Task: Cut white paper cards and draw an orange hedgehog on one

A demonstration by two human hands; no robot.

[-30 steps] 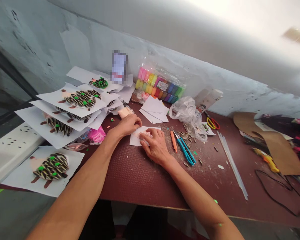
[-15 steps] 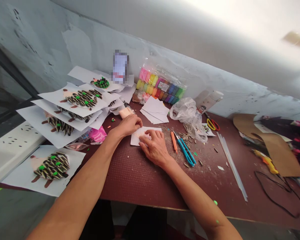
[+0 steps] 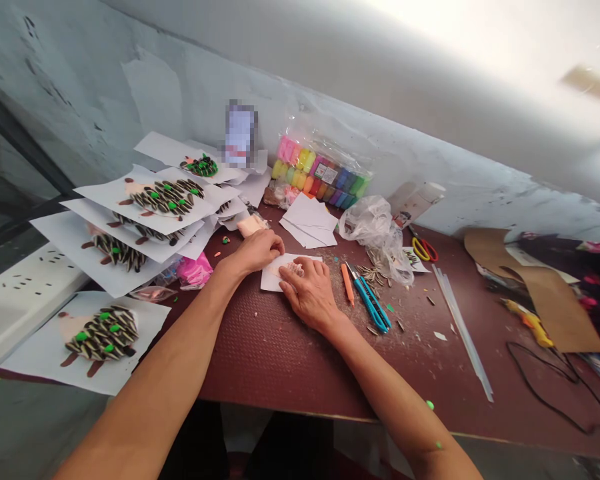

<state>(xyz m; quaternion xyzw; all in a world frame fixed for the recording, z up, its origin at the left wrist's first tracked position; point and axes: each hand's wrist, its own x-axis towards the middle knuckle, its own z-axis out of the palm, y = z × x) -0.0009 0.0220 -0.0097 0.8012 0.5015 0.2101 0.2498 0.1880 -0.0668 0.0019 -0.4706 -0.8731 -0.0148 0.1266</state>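
Note:
A small white sheet of paper (image 3: 273, 281) lies on the table under my hands, with a pale peach clay piece (image 3: 291, 268) on it. The clay has a ridged, textured surface and is partly covered by my fingers. My right hand (image 3: 311, 290) rests over the sheet, its thumb and bent fingers on either side of the clay. At the sheet's upper left corner is my left hand (image 3: 260, 251), fingers curled and pressed together; whatever is between the fingertips is hidden. Just behind it sits a block of peach clay (image 3: 251, 225).
Hedgehog pictures with seed spines (image 3: 103, 333) are stacked on the left. An orange pen (image 3: 347, 285), a blue cutter (image 3: 373, 307) and striped seeds (image 3: 373, 275) lie right of my hands. Coloured clay packs (image 3: 323, 173), a plastic bag (image 3: 373, 220), scissors (image 3: 424, 249) and a glue gun (image 3: 533, 323) are farther off.
The fingers of my right hand have shifted slightly over the clay piece, showing a little more of it. My left hand has stayed in nearly the same place.

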